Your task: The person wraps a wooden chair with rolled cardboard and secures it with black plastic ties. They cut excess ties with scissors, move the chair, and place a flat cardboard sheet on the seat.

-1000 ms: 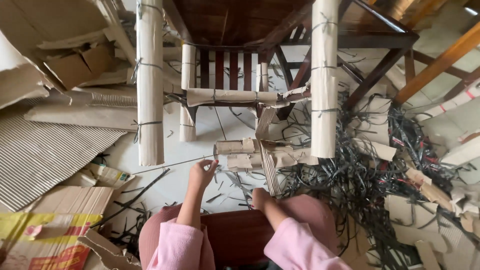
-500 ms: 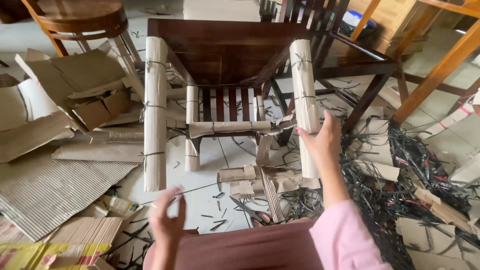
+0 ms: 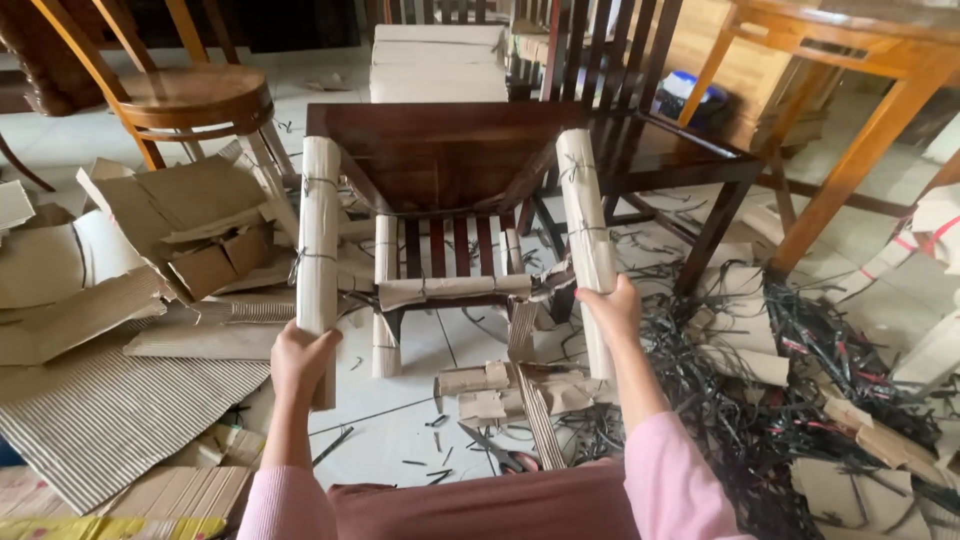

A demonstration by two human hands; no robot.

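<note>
My left hand (image 3: pixel 300 362) grips one cardboard-wrapped chair leg (image 3: pixel 319 240); my right hand (image 3: pixel 612 310) grips the other wrapped leg (image 3: pixel 587 225). Scissors (image 3: pixel 498 452) lie near.

You are gripping pale beige paper-wrapped legs (image 3: pixel 319 240) of a dark reddish-brown chair (image 3: pixel 440 150). Your sleeves (image 3: pixel 675 480) are showing pink. Ribbed tan cardboard (image 3: pixel 110 410) is lying at near left, black strapping scraps (image 3: pixel 800 400) (some flecked red) at right, and red-handled scissors (image 3: pixel 505 455) on white tiles (image 3: pixel 400 430).
</note>
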